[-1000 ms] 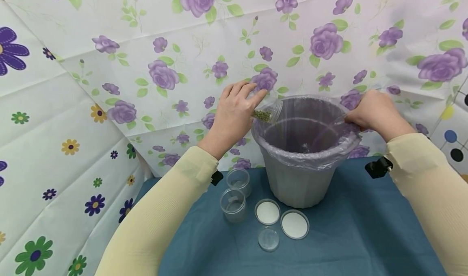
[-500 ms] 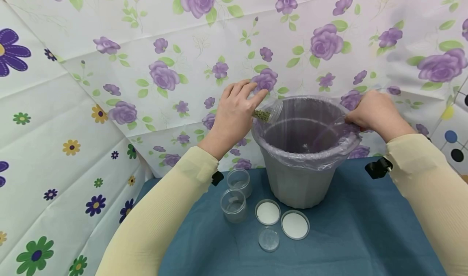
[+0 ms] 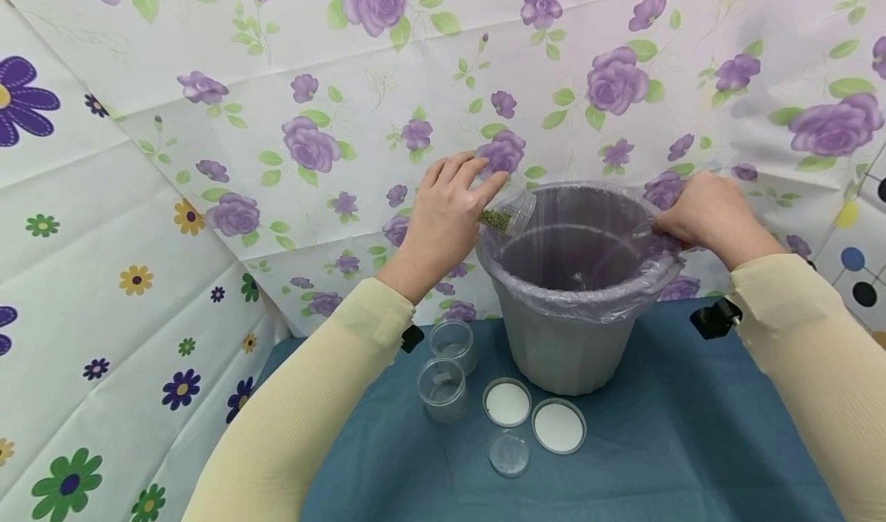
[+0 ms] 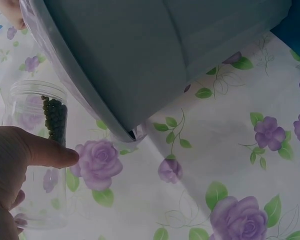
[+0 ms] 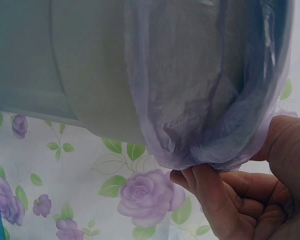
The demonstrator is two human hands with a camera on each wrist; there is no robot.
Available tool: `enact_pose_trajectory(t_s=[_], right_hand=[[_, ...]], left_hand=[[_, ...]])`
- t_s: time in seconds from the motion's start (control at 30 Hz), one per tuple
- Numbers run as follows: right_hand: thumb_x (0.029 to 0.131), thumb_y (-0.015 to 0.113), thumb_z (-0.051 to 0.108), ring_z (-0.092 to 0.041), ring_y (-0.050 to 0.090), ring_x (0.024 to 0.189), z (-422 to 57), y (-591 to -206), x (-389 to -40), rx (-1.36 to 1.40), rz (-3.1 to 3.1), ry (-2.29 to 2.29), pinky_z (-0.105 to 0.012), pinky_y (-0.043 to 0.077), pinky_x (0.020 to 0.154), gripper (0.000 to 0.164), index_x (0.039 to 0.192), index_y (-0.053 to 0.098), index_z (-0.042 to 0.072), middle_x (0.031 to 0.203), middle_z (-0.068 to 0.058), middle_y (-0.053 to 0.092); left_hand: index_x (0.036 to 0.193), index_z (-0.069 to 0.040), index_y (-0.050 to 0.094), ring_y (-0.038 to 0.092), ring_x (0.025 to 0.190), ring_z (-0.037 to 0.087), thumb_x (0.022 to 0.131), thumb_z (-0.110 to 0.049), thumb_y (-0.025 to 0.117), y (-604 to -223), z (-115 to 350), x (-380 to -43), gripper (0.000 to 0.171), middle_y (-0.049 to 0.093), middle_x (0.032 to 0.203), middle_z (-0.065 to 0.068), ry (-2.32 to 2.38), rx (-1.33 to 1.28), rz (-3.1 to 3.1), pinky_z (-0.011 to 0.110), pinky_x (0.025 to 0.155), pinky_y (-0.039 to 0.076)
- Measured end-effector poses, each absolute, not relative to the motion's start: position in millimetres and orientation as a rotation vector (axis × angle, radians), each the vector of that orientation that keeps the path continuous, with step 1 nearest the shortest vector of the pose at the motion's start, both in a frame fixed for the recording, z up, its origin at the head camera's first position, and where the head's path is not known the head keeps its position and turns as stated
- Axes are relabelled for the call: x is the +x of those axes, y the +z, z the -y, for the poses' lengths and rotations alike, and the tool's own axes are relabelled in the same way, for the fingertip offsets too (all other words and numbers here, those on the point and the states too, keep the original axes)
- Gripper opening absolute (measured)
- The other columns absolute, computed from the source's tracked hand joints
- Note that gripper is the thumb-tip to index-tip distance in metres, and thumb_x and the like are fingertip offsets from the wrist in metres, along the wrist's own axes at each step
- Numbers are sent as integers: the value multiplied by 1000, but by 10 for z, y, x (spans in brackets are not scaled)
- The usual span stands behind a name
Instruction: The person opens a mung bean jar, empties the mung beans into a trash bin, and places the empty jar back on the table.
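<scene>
My left hand (image 3: 446,211) grips a clear plastic jar (image 4: 40,200), tilted with its mouth over the left rim of a grey bucket (image 3: 567,353). Small green beans (image 4: 54,117) lie along the jar's lower side, close to its mouth. A thin purple bin liner (image 3: 588,303) lines the bucket and folds over its rim. At the right rim my right hand (image 3: 713,214) pinches the liner, fingertips below the edge and thumb toward the inside, as the right wrist view shows. Some of the left fingers are hidden behind the jar.
Two clear jars (image 3: 443,390) stand on the blue cloth (image 3: 623,468) left of the bucket. In front of it lie two lids with white insides (image 3: 557,426) and one clear lid (image 3: 508,454). A flowered sheet (image 3: 374,122) hangs close behind.
</scene>
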State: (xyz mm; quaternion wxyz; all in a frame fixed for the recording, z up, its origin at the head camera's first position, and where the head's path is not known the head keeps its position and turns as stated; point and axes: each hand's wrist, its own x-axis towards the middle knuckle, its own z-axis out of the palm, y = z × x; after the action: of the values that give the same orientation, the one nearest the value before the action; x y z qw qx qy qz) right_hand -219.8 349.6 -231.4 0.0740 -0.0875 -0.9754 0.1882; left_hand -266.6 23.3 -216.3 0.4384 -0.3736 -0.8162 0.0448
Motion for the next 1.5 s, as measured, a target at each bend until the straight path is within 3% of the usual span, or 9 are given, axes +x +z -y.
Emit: enact_pose_trajectory(t_s=[0.7,1.1,1.5], right_hand=[[73,66,31,-24,53,47,-3512,-2317,-2201,-246,2944,578,-34,40,43,33,52,58,7,46,-6,54],[72,67,31,-24,54,49,-3503,-2308,-2202,-270,2939,570,-34,40,43,33,54,60,4,48,-7,56],[73,68,30,-23,54,48,-3500,-2305,-2191,-266,2945,599,-34,40,43,33,54,60,5,48,-7,57]], left_hand=[[124,-22,62,46,127,27,88,1,53,-2161,-232,-2660,44,58,128,8,101,-929,2031,42,108,37],[123,-22,62,47,127,27,87,-5,62,-2177,-256,-2676,40,59,127,9,174,-949,1933,42,109,36],[122,-21,63,47,127,28,88,-4,61,-2206,-263,-2673,38,59,128,9,220,-980,1858,42,110,35]])
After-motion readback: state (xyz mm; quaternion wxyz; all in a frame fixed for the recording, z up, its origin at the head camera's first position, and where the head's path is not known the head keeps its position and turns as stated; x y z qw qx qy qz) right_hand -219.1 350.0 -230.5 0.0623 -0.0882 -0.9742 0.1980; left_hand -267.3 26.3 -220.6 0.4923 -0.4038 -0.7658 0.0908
